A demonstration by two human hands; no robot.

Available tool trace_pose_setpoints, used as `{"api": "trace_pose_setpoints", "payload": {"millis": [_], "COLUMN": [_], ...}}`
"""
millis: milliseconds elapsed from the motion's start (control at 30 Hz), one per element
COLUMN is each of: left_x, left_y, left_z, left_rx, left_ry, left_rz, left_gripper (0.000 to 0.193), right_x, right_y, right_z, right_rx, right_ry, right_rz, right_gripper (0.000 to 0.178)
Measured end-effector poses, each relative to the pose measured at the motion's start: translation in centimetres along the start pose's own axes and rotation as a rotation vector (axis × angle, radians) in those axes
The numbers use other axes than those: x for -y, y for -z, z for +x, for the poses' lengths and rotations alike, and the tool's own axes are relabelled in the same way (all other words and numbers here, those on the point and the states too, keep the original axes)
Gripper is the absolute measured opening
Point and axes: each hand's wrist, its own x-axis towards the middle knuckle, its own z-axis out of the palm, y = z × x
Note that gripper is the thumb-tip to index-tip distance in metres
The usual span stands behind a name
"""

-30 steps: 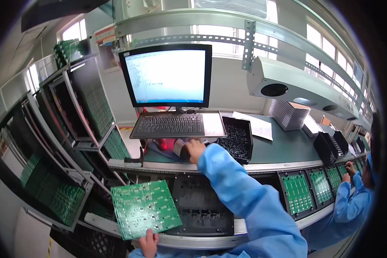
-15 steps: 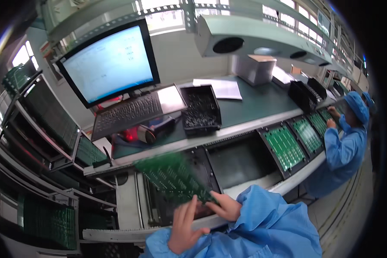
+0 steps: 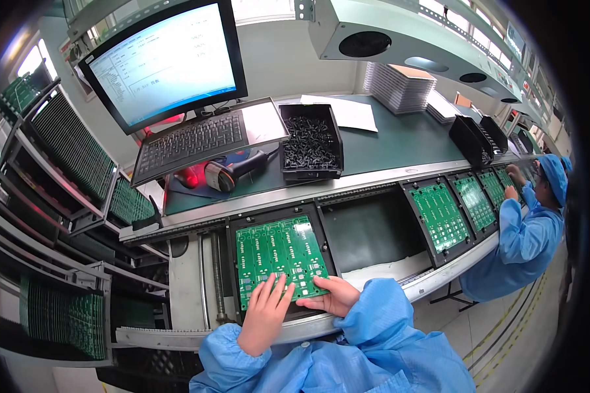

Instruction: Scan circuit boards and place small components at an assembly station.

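Observation:
A green circuit board with pale component spots lies in a black carrier frame on the conveyor before me. My left hand rests on the board's near edge, its fingers stretched out flat. At the near right corner, my right hand touches the board with thumb and fingers apart. The board's far end sits within the frame's border; its near edge is partly covered by my hands.
Beyond the rail stand a black bin of small black parts, a barcode scanner, keyboard and monitor. Board racks rise at left. More loaded carriers continue right, where a co-worker in blue works.
The circuit board, tilted and blurred above the carrier before, has come down flat into it. My left hand has moved onto its near edge; my right hand's fingers have spread at the corner.

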Motion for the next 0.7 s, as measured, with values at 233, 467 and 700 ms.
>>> {"api": "trace_pose_setpoints", "payload": {"millis": [233, 467, 700], "left_x": [0.3, 0.0, 0.2], "left_y": [-0.8, -2.4, -2.6], "left_z": [0.4, 0.5, 0.9], "left_rx": [-0.026, -0.028, 0.037], "left_ry": [-0.039, -0.023, 0.068], "left_rz": [0.070, 0.071, -0.090], "left_gripper": [0.047, 0.046, 0.047], "right_x": [-0.7, -0.7, -1.2], "right_y": [-0.4, 4.2, 2.2], "right_z": [-2.7, -6.1, -6.7], "right_rx": [0.014, 0.104, -0.467], "right_ry": [0.078, -0.167, 0.668], "right_rz": [0.128, 0.128, -0.917], "right_gripper": [0.042, 0.040, 0.018]}}
